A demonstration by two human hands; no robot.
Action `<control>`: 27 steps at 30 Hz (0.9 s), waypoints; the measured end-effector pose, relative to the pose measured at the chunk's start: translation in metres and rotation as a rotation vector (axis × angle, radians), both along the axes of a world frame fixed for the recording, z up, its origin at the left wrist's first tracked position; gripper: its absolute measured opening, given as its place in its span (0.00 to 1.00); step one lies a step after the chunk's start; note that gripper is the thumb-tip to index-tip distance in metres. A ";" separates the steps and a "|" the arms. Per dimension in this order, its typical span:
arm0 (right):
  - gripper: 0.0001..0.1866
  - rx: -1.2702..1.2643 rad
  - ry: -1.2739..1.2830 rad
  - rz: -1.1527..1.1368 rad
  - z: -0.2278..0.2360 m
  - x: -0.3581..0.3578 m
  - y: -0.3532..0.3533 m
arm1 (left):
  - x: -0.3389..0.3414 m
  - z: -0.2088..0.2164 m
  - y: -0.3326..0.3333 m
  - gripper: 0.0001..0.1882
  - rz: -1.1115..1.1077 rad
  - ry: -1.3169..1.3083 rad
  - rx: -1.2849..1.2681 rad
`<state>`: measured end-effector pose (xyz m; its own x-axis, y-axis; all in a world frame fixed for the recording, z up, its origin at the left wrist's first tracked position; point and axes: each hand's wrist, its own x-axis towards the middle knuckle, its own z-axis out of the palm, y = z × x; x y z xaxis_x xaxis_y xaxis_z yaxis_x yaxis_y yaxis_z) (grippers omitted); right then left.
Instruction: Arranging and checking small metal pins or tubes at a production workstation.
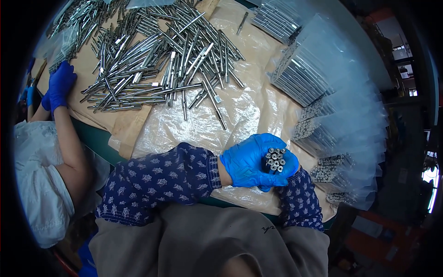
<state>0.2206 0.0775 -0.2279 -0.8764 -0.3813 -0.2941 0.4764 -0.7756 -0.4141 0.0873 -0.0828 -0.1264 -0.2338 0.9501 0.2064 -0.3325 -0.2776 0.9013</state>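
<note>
Both my hands wear blue gloves and are together near the table's front edge. Between them a bundle of slim metal rods [275, 160] stands with its round ends facing up toward me. My left hand [244, 161] comes from the left and closes round the bundle. My right hand [290, 165] presses against its right side, its fingers partly hidden. How far the rods reach below the hands cannot be seen. Beyond my hands lies a big loose pile of similar shiny metal rods [161, 60], pointing in many directions.
Clear plastic bags [318, 69] packed with rods line the right side. Clear sheeting and brown paper [249, 99] cover the table. One single rod [242, 23] lies apart at the back. At the left, a co-worker's blue-gloved hand [62, 83] is near a plastic bag of rods [62, 44].
</note>
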 end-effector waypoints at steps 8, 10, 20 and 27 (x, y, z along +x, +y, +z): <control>0.24 0.079 0.042 0.041 0.018 -0.001 -0.002 | -0.002 -0.011 0.003 0.38 0.126 0.371 0.063; 0.23 0.098 0.052 0.053 0.021 -0.003 -0.002 | 0.000 -0.011 0.003 0.39 0.071 0.213 0.043; 0.21 0.187 0.103 0.105 0.042 -0.006 0.000 | 0.001 -0.012 0.003 0.38 0.055 0.209 0.022; 0.20 0.256 0.140 0.146 0.056 -0.014 0.002 | 0.001 -0.011 0.006 0.32 -0.004 0.042 0.120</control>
<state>0.2063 0.0796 -0.1719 -0.8567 -0.4351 -0.2771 0.4995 -0.5653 -0.6565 0.0879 -0.0771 -0.1372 -0.2191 0.9189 0.3279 -0.2960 -0.3829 0.8751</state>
